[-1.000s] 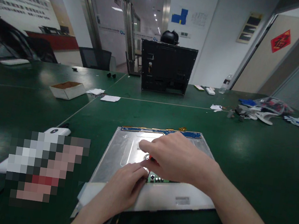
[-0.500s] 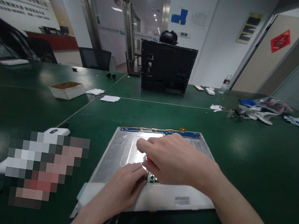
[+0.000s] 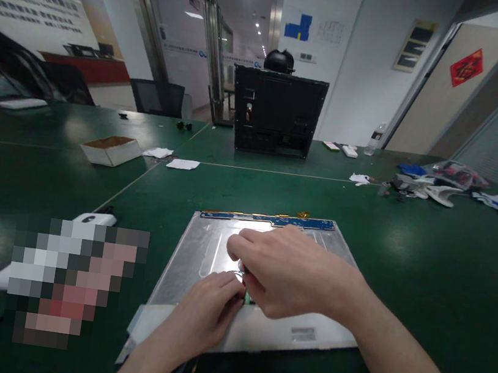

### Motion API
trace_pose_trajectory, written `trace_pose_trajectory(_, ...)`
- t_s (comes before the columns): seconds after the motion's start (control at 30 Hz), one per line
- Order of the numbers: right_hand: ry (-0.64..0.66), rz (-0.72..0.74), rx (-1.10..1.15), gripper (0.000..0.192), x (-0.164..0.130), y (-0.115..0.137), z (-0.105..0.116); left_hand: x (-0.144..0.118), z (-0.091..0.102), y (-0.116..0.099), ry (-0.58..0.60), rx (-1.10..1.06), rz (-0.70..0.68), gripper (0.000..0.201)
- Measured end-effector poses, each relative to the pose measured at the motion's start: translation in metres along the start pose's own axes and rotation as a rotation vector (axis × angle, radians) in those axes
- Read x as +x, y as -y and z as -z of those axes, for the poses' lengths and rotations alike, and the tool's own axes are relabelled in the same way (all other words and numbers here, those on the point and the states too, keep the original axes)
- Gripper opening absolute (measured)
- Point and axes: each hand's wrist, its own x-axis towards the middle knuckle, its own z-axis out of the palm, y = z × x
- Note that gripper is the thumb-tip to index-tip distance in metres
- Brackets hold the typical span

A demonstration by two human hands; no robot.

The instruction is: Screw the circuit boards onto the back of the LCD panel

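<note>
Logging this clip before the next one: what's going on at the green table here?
A person works with both bare hands on a flat metal-backed panel lying on the green table. The right hand is curled over a small green circuit board near the panel's near edge; whether it grips a tool is hidden. The left hand rests its fingertips beside that board. A black chassis stands upright farther back, and a small cardboard box sits to the left.

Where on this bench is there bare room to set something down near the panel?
Bare green table lies right of the metal panel, short of the cluttered tools, and between the panel's far edge and the black chassis. Crowded: both hands, left hand and right hand, sit on the panel's near half.
</note>
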Motion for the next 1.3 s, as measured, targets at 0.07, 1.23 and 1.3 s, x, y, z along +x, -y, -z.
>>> trace_pose_trajectory(0.07, 0.010, -0.006, -0.007, 0.015, 0.0011, 0.0000, 0.0002, -0.0002, 0.0006, 0.0002, 0.003, -0.009, 0.003, 0.021)
trace_pose_trajectory(1.23, -0.048, -0.104, -0.048, 0.024, 0.0055, -0.0023, -0.0057, -0.0015, -0.0026, 0.0040, 0.054, -0.046, 0.030, 0.022)
trace_pose_trajectory(1.3, -0.067, -0.115, -0.062, 0.025, 0.0072, -0.0011, -0.0066, -0.0018, -0.0024, 0.0042, 0.069, -0.042, 0.041, 0.022)
